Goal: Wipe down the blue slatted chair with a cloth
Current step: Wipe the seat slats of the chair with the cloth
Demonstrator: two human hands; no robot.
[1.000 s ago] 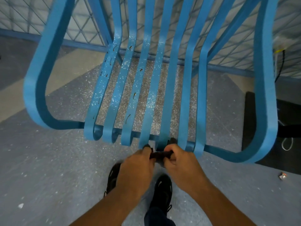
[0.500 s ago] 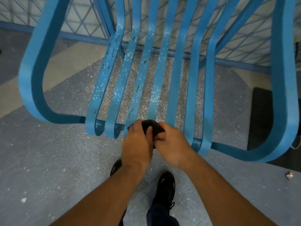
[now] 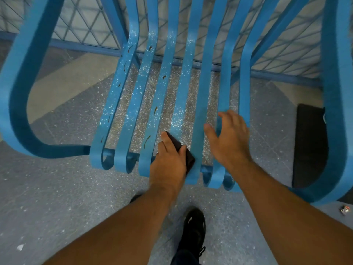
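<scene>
Left hand [image 3: 168, 161] grips the cloth [image 3: 189, 159], seemingly soft and limp, against a stiff chair slat [image 3: 182, 104]; at 3 o'clock, right hand [image 3: 231, 140] hovers released.

Blue slatted chair [image 3: 205, 92], seat speckled with pale flecks; dark folded cloth [image 3: 188, 159] lies on a middle slat's front end.
</scene>
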